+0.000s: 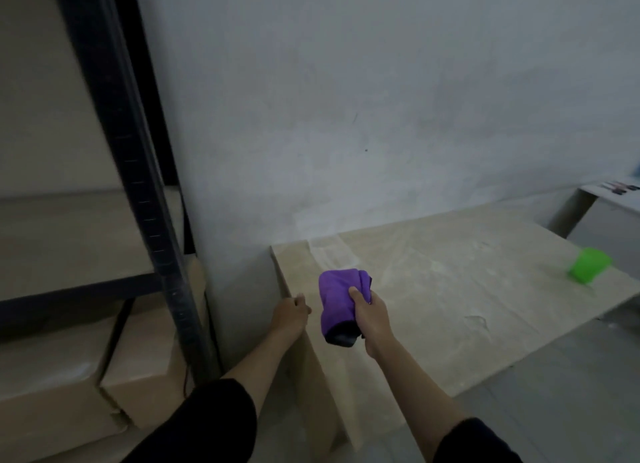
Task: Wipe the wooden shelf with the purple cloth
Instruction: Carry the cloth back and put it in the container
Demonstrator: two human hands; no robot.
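A bunched purple cloth (337, 300) with a dark lower edge is gripped in my right hand (372, 319), held just above the left part of a pale wooden shelf board (450, 289) that runs along the grey wall. My left hand (291, 312) rests on the board's left edge, fingers curled over it. The board's top shows dusty streaks and smears.
A green plastic cup (588, 266) stands near the board's right end. A black metal rack (145, 199) with wooden shelves rises at the left, with cardboard boxes (145, 369) under it. A white table (613, 199) with small items is at the far right.
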